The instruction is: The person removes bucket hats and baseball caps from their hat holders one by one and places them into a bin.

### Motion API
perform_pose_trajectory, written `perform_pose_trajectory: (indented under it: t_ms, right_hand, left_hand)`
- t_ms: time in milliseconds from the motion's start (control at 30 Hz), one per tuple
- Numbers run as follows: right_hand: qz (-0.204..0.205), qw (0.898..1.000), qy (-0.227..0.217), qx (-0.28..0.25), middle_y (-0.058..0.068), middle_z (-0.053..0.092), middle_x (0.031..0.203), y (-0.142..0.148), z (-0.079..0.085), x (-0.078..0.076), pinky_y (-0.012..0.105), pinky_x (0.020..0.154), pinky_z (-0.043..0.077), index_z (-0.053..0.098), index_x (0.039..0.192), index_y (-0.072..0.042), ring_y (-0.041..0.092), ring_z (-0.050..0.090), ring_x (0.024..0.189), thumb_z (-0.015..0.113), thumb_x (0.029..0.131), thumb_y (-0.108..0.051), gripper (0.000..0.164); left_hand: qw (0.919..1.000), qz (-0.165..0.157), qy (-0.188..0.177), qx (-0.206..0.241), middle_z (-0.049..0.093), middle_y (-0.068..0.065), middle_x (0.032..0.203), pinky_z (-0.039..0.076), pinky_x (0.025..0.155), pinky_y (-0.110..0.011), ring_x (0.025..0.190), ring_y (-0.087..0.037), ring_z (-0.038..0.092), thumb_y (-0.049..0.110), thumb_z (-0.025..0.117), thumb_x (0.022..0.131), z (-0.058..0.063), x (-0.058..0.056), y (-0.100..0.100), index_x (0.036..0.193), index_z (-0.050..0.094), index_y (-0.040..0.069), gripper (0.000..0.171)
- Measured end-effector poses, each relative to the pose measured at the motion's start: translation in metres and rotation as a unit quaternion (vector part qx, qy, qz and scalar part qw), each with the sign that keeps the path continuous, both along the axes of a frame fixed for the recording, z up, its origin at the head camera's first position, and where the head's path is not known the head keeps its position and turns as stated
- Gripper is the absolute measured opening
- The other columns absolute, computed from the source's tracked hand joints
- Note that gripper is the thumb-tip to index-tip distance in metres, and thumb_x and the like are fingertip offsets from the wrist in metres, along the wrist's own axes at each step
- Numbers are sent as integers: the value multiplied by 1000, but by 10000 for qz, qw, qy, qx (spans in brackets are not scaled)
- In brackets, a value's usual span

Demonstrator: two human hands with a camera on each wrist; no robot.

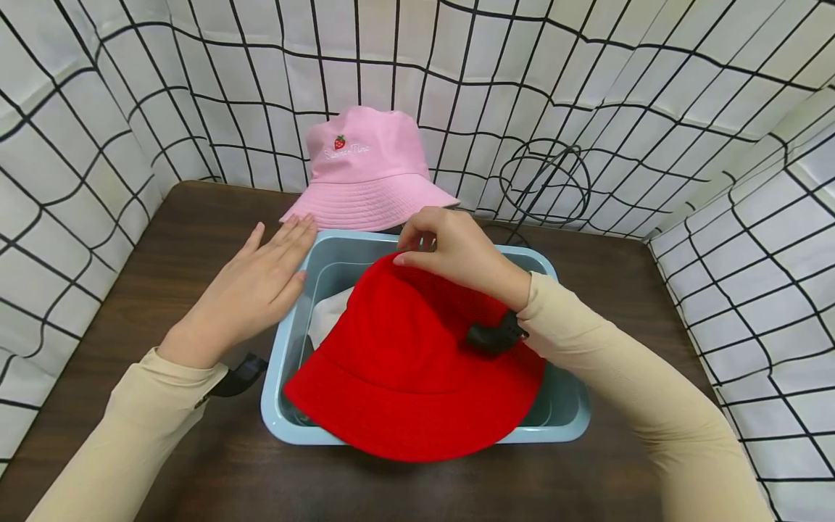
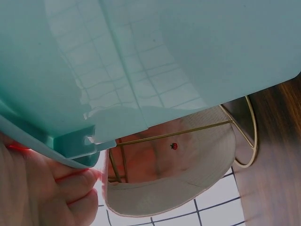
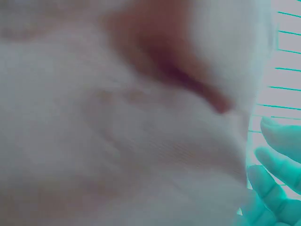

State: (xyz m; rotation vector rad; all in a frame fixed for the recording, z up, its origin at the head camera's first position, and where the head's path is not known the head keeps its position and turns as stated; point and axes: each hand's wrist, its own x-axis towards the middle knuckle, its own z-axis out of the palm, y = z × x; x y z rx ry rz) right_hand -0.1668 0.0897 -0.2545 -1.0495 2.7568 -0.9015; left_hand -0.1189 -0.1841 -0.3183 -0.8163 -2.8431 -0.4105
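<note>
A red bucket hat (image 1: 404,348) lies over the light blue plastic tub (image 1: 274,413), its brim overlapping the front rim. At the top of its crown is my right hand (image 1: 457,250), fingers loosely bent and the thumb tip right at the fabric. In the right wrist view the fingers (image 3: 275,183) stand apart beside the blurred hat surface (image 3: 141,141). My left hand (image 1: 257,279) lies along the tub's left rim with straight fingers, fingertips close to the pink bucket hat's brim. A white cloth item (image 1: 328,317) shows partly beneath the red hat.
Behind the tub, the pink bucket hat (image 1: 372,156) with a strawberry print sits on a gold wire stand (image 2: 254,141). A coiled dark cable (image 1: 544,181) hangs near the black wire grid (image 1: 235,109) surrounding the brown table (image 1: 196,239).
</note>
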Motion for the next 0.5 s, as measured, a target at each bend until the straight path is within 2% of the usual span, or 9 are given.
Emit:
perform_pose_trajectory:
  t_ms: [133,200,333,400,500]
  right_hand:
    - [-10,9992,-76,-384,-2,64,81,13,16,8,27,68,47,70,89,-8,13,55,73,75,81,-12,10]
    - [124,9985,-144,-523,-3,63,80,19,21,14,27,64,48,70,89,-8,12,54,71,75,80,-11,10]
    - [828,9946,-338,-537,-6,60,76,27,23,32,26,58,47,67,86,-11,8,53,67,77,78,-13,12]
    - [1255,9892,-624,-429,-8,59,75,27,19,41,25,58,47,66,85,-12,7,53,66,79,77,-15,15]
    - [1669,9805,-1031,-116,-8,57,74,24,7,53,23,59,47,64,85,-15,6,53,65,81,75,-21,20]
  left_hand:
    - [10000,-7,12,12,25,-19,152,9,112,-54,141,-33,19,21,45,94,0,-1,1,146,26,-4,61]
    - [10000,-12,8,16,25,-19,152,8,113,-53,141,-33,19,21,45,94,0,-1,1,146,26,-4,61]
    - [10000,-9,-8,21,25,-19,152,6,113,-52,141,-33,20,22,45,94,0,-1,1,146,26,-4,61]
    - [10000,5,-18,31,25,-19,152,6,113,-52,140,-33,20,22,45,93,0,0,0,146,26,-4,61]
    - [10000,2,-26,19,25,-19,152,6,113,-53,140,-34,20,22,45,93,0,-1,1,146,26,-4,62]
